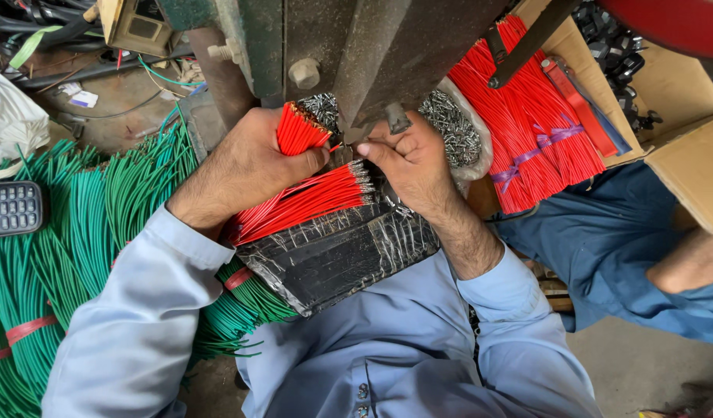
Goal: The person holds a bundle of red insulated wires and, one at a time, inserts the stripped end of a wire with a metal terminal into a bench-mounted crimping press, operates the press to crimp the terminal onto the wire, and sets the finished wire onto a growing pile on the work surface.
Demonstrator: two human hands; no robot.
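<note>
the left hand (pixel 252 166) grips a bundle of red wires (pixel 298 131), fingers wrapped tight so the ends stay even. the right hand (pixel 410 162) pinches one wire's tip at the press machine (pixel 372 54). more red wires (pixel 310 201) lie on the black taped pad (pixel 341 251), within reach.

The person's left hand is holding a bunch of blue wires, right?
Not quite. The head view shows the left hand holding a bunch of red wires, not blue ones. The right hand pinches something small beside it.
</note>
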